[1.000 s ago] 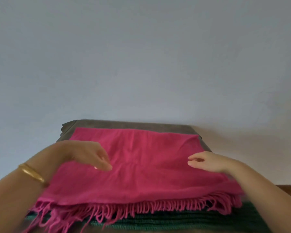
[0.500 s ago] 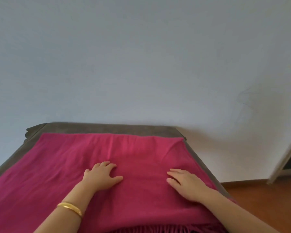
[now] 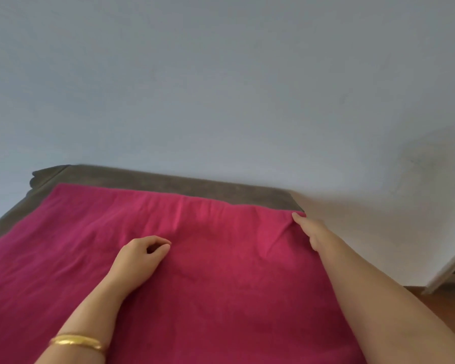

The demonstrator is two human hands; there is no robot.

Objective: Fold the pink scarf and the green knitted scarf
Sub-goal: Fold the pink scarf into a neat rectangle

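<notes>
— Well, where do things stand?
— Pink scarf [image 3: 221, 271] lies spread over the brown table [image 3: 168, 181]. Right hand [image 3: 314, 232] pinches its far right corner; left hand [image 3: 139, 258] rests on the middle, fingers loosely curled, gripping nothing. Green scarf is out of sight.
— And the risk?
— One corner lifted alone could drag the cloth askew, I'd judge; ripples near that grip may set a crooked fold.

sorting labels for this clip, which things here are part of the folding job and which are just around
Part of the job:
pink scarf
left hand
right hand

Just around:
brown surface
gold bangle
wall
</notes>
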